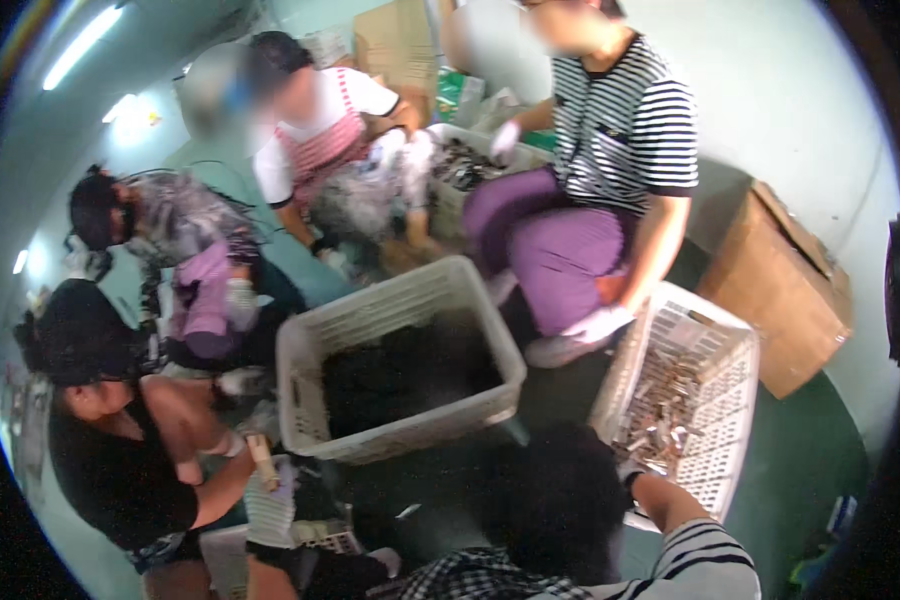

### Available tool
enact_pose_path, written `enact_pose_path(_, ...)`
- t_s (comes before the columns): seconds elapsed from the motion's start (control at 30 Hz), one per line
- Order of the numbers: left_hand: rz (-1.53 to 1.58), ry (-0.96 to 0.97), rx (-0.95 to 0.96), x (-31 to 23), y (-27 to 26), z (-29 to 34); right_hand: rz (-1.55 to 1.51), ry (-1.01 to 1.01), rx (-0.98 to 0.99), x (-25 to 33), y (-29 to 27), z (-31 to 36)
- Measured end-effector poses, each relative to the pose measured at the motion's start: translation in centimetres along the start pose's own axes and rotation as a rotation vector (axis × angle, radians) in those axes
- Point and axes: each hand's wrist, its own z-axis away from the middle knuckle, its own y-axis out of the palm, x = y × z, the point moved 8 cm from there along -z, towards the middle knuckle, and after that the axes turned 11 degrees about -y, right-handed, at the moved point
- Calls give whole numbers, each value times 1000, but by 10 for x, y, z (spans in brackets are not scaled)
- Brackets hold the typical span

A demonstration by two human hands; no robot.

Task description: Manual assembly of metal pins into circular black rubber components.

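My left hand (271, 510), in a pale striped glove with a black wristband, is at the lower left. Its fingers are closed on the lower end of a short tan bar-shaped piece (263, 460), whose exact kind I cannot make out. Close by is the gloved hand of the co-worker in black. My right hand (631, 472), gloved and black-banded, reaches into the near end of a white slatted basket (725, 430). It touches a heap of small shiny metal pieces (660, 410). Its fingers are mostly hidden.
A large white crate (305, 390) with dark contents stands in the middle. Several co-workers sit around it, one in striped top and purple trousers (545, 255). A cardboard box (785, 300) stands at the right wall. Another filled crate (450, 207) is at the back.
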Motion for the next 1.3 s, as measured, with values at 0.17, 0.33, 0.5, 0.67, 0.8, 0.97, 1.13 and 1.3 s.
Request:
enact_pose_path(0.17, -415, 229, -2, 6, 16, -22, -489, 686, 130, -3, -83, 92)
enact_pose_path(0.33, -435, 190, 66, -34, 28, -13, -363, 637, 103, -6, -102, 120)
enact_pose_path(0.5, -183, -67, 157, -20, 14, -18, -361, 487, -84, 20, -139, 118)
enact_pose_path(0.67, -255, -23, 173, -48, 27, -19, -176, 338, 41, -30, -53, 99)
enact_pose_path(0.8, -239, 53, 245, -39, 20, -20, -230, 403, 21, -31, -50, 104)
enact_pose_path(0.97, -238, 116, 110, -18, 9, -34, -216, 425, 38, -21, -62, 102)
enact_pose_path(1.13, -424, 219, 87, -32, 10, -31, -212, 450, 16, -22, -69, 107)
enact_pose_path(1.3, -454, 103, 101, -45, 5, -26, -206, 450, 29, -29, -73, 106)
